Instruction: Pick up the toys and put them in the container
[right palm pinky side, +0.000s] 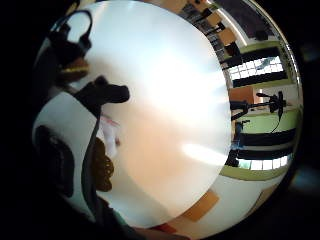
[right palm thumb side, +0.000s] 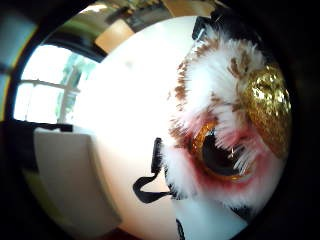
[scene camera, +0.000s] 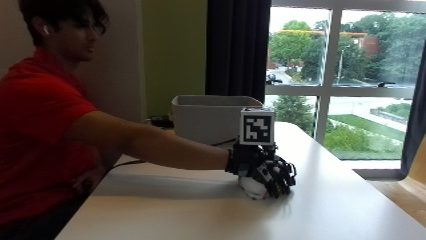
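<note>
White surface (scene camera: 200, 210) by window; gloved right hand (scene camera: 266, 172) curled round fluffy owl toy (scene camera: 251, 189), apparently gripped. Grey container (scene camera: 206, 117) far behind; soft fur could slip during carry.

White table (right palm pinky side: 165, 100) fills view — gloved fingers (right palm pinky side: 107, 93) curled beside toy's fur (right palm pinky side: 102, 165).

Fluffy white-and-brown plush on the toy owl (right palm thumb side: 225, 125), with a glittery gold beak and a glossy amber eye. Smooth, slightly glossy white surface (scene camera: 200, 210) beneath the owl. Matt grey container (scene camera: 210, 117) beyond it.
</note>
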